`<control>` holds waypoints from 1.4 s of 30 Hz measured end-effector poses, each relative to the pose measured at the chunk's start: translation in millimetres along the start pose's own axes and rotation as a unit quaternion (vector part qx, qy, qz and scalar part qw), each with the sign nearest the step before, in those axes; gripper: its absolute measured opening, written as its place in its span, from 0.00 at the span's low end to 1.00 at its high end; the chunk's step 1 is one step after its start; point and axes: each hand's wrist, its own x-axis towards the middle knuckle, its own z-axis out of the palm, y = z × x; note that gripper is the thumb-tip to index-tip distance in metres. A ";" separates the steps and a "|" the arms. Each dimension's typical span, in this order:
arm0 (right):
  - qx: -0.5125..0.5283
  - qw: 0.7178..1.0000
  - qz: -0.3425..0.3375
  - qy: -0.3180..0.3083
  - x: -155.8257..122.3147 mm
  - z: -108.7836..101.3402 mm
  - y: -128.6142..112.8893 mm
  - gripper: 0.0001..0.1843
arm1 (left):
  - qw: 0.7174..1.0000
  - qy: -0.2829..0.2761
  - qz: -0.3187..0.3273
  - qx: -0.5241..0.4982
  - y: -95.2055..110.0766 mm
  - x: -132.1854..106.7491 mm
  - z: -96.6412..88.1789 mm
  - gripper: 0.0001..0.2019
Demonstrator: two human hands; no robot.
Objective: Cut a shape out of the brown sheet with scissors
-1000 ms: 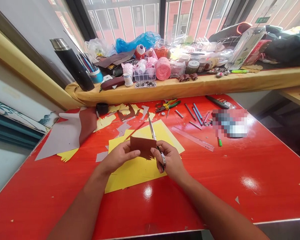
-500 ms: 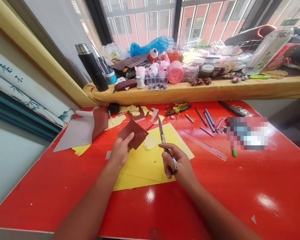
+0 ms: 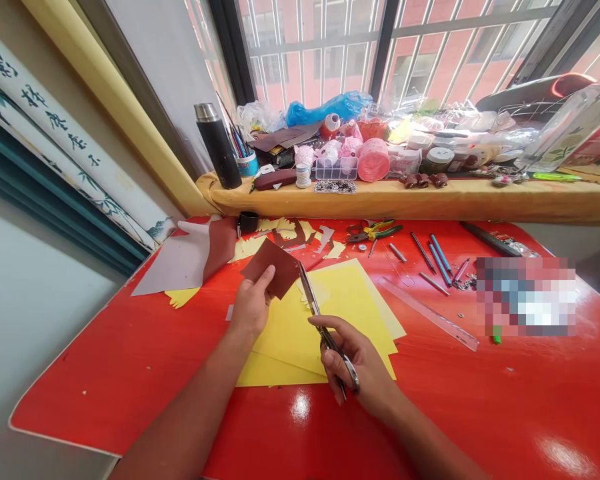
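My left hand (image 3: 253, 307) pinches a brown sheet (image 3: 273, 267) by its near edge, thumb on top, holding it a little above the red table (image 3: 505, 413). My right hand (image 3: 357, 370) has its fingers through the handles of scissors (image 3: 320, 320); the closed blades point away and to the left, over yellow sheets (image 3: 353, 300) lying flat on the table. The brown sheet is left of the blade tips and does not touch them.
Grey and brown sheets (image 3: 190, 257) and yellow scraps lie at the table's far left. Pliers (image 3: 375, 232), pens (image 3: 433, 250) and a clear ruler (image 3: 430, 312) lie far right. A black flask (image 3: 219, 147) and craft clutter crowd the yellow sill (image 3: 430, 197).
My left hand carried the brown sheet away from the scissors, up and to the left. My right hand drew the scissors back toward me. The view shifted right and up.
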 end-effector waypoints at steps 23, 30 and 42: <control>-0.008 0.999 0.022 -0.026 -1.9 4.3 -3.8 0.39 | 1.000 0.003 0.009 0.009 0.0 0.4 -1.8 0.23; -0.006 0.999 0.021 -0.027 -1.0 3.9 -2.8 0.40 | 1.000 -0.012 0.012 0.012 1.5 -2.4 0.8 0.28; -0.006 1.000 0.006 -0.004 -2.4 2.7 0.7 0.39 | 0.999 -0.023 -0.025 0.016 -2.6 -12.4 5.1 0.27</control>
